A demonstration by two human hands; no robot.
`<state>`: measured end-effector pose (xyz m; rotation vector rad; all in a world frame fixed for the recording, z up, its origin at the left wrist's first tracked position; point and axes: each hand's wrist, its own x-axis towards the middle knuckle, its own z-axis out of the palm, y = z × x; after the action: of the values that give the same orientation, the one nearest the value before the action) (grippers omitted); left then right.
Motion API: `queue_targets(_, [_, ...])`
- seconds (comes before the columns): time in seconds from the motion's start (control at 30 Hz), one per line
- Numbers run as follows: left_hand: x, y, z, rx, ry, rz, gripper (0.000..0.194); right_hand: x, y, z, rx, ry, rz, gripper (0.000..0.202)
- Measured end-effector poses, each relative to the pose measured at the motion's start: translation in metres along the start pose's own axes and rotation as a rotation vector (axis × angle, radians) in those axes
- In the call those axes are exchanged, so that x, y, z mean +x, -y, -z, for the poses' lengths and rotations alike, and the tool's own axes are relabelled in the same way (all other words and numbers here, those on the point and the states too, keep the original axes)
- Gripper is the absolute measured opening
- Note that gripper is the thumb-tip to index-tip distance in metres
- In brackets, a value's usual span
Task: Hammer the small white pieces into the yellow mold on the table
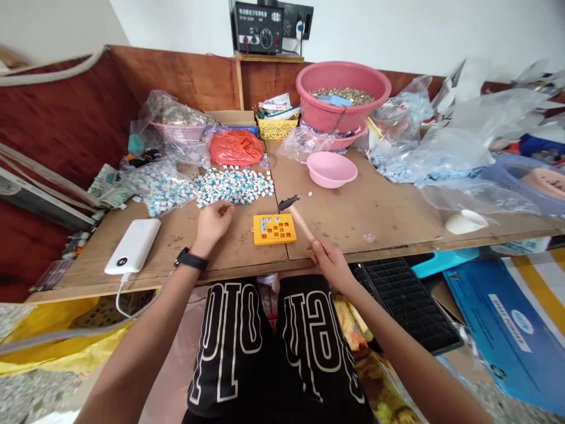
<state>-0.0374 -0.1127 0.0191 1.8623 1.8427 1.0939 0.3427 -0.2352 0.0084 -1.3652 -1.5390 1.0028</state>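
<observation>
1. Wooden-handled hammer (302, 224): clamped in the right hand's (329, 260) fingers.
2. Yellow tray (274, 241): on the table (388, 218), between both hands' fingers.
3. White-and-blue pieces (235, 185): beside the left hand's (215, 221) curled fingers; any grip, I cannot tell.

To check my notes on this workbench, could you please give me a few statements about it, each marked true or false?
1. The right hand grips a wooden-handled tool. True.
2. The left hand is inside the small pink bowl. False: it is at the near edge of the pile of blue-and-white pieces.
3. Every pocket of the yellow tray is filled. False: only some hold pieces.
4. A red plastic bag lies behind the pile. True.
5. Nothing is plugged into the white device. False: a cable is.
</observation>
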Motion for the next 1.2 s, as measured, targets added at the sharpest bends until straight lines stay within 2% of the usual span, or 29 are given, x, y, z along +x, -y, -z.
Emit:
queue_targets(0.13, [0.029, -0.003, -0.012, 0.183, -0.006, -0.018, 0.031, 0.003, -0.006, -0.001, 0.245, 0.055, -0.203, 0.073])
queue_targets(0.27, [0.035, -0.003, -0.020, 0.309, 0.007, -0.122, 0.031, 0.003, -0.009, 0.000, 0.278, 0.060, -0.235, 0.074])
queue_targets(0.37, [0.032, -0.001, -0.023, 0.346, 0.027, -0.198, 0.034, 0.002, -0.005, 0.003, 0.115, 0.039, -0.120, 0.069])
queue_targets(0.53, [0.031, 0.003, -0.026, 0.343, 0.078, -0.216, 0.032, -0.008, 0.018, 0.006, -0.257, 0.078, 0.122, 0.055])
queue_targets(0.67, [0.034, 0.005, -0.027, 0.298, 0.085, -0.215, 0.031, -0.014, 0.030, 0.000, -0.410, 0.035, 0.147, 0.049])
queue_targets(0.77, [0.030, 0.004, -0.027, 0.224, 0.070, -0.228, 0.035, -0.013, 0.028, -0.001, -0.540, 0.100, 0.134, 0.047])
queue_targets(0.83, [0.025, 0.003, -0.026, 0.132, 0.076, -0.263, 0.035, -0.013, 0.022, 0.001, -0.497, 0.104, 0.139, 0.048])
queue_targets(0.9, [0.020, 0.002, -0.025, 0.018, 0.095, -0.280, 0.033, -0.015, 0.014, 0.003, -0.364, 0.047, 0.120, 0.053])
queue_targets(1.0, [0.013, -0.001, -0.024, -0.123, 0.130, -0.248, 0.028, -0.020, -0.001, 0.003, -0.128, -0.026, 0.011, 0.065])
queue_targets(1.1, [0.010, -0.001, -0.026, -0.173, 0.155, -0.262, 0.030, -0.022, -0.015, 0.000, 0.027, -0.028, -0.108, 0.073])
queue_targets(1.2, [0.011, 0.003, -0.029, -0.145, 0.137, -0.330, 0.032, -0.021, -0.020, -0.003, 0.140, -0.016, -0.183, 0.072])
